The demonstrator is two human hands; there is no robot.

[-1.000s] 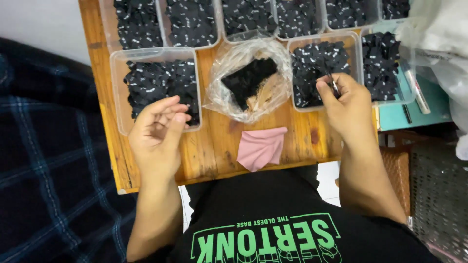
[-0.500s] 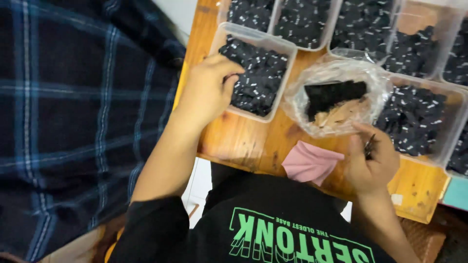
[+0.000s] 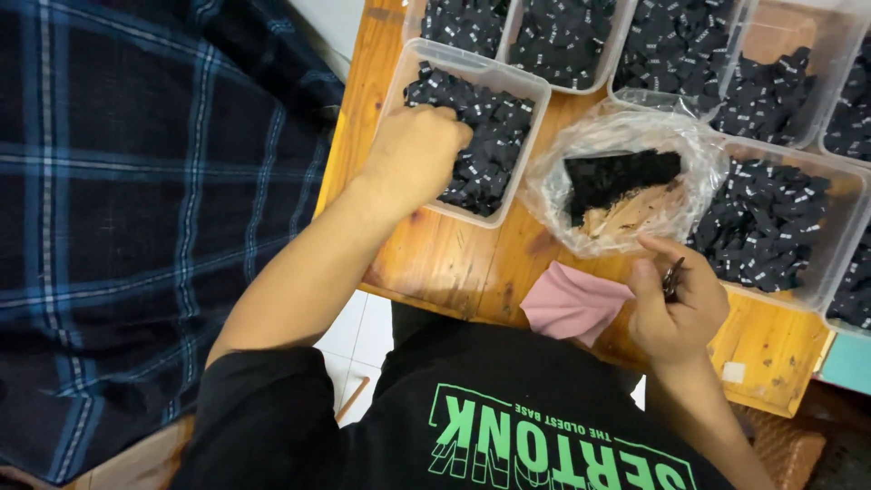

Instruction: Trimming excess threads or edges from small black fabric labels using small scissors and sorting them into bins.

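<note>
**Left hand now down in the near tub of black pieces**

While the right hand (image 3: 676, 304) keeps its pinch, the left hand (image 3: 419, 150) has moved off the bare wood and into a container. Beneath everything lies the orange-brown wooden board (image 3: 454, 263), and to the left of the left hand's knuckles spreads a dark blue checked cloth (image 3: 136, 209). The clear rectangular plastic tub (image 3: 472, 68) now holds the left hand's curled fingers (image 3: 449, 122), which are buried among small black tags with white marks (image 3: 490, 154); whether they have closed on any piece I cannot tell. Just beyond the right hand's fingertips sits a crumpled clear plastic bag (image 3: 626, 136) with a black wad and pale strips inside, and just left of its thumb lies a folded pink cloth (image 3: 572, 304). Between thumb and forefinger the right hand grips a small dark tag (image 3: 670, 277), fingers nearly closed. Judging by this, picking from the near tub is under way.
</note>
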